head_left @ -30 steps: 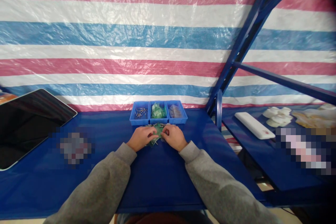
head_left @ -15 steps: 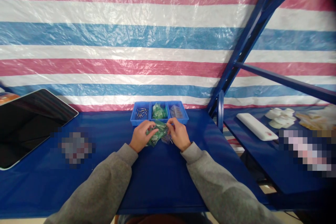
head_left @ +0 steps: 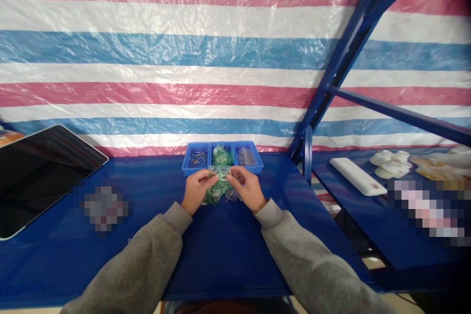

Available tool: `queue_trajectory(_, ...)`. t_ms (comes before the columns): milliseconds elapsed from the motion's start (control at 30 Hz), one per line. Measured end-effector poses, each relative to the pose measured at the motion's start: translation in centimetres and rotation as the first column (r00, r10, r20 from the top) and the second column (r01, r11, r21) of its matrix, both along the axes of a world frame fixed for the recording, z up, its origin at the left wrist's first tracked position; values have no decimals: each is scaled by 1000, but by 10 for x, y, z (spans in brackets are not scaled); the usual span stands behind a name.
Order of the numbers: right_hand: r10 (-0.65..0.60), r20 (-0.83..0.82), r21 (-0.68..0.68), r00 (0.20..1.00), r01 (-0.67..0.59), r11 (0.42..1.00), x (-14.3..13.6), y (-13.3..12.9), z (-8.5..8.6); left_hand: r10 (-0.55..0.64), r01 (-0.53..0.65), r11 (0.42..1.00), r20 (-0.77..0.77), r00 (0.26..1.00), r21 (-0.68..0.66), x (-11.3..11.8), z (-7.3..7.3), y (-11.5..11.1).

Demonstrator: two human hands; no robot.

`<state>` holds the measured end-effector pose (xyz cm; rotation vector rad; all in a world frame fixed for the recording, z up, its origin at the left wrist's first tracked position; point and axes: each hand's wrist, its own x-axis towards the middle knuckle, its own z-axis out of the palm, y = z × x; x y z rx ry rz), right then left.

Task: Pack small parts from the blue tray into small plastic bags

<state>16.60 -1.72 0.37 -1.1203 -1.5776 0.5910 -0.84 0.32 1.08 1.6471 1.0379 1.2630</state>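
A small see-through green plastic bag is stretched between my two hands, in front of the blue bins. My left hand pinches its left side with the thumb on top. On its right side, my right hand pinches it in the same way. Just below the hands lie more green bags, and beside them a clear bag with thin metal pieces around it. The fingers partly cover these. Whether the held bag has anything inside, I cannot make out.
Behind my hands stand three joined blue bins: metal pins left, green bags middle, clear bags right. A dark-screened tablet lies left. Blue frame posts rise right, beside another table with a white box.
The green bag was crumpled between my fingers and is now spread flatter and higher. My right thumb has come across onto its near face.
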Motion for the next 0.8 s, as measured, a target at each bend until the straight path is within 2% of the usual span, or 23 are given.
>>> queue_trajectory(100, 35, 26, -27, 999, -34, 999, 0, 0, -1, -61, 65, 995, 58, 996, -74, 2, 1, -1)
queue_trajectory(200, 28, -5, -41, 1000, -29, 999, 1, 0, -2, -117, 120, 987, 34, 993, -108, 3, 2, -3)
queue_trajectory(433, 93, -9, -59, 996, -93, 994, 0, 1, -3, -88, 88, 992, 0, 996, -93, 2, 5, -3)
queue_trajectory(667, 89, 4, -66, 996, -89, 994, -1, 2, -6, -162, 165, 979, 38, 986, -117, 3, 9, -6)
queue_trajectory(800, 109, -19, -86, 994, -110, 990, -1, 1, -4, -149, 152, 980, 32, 988, -125, 4, 10, -6)
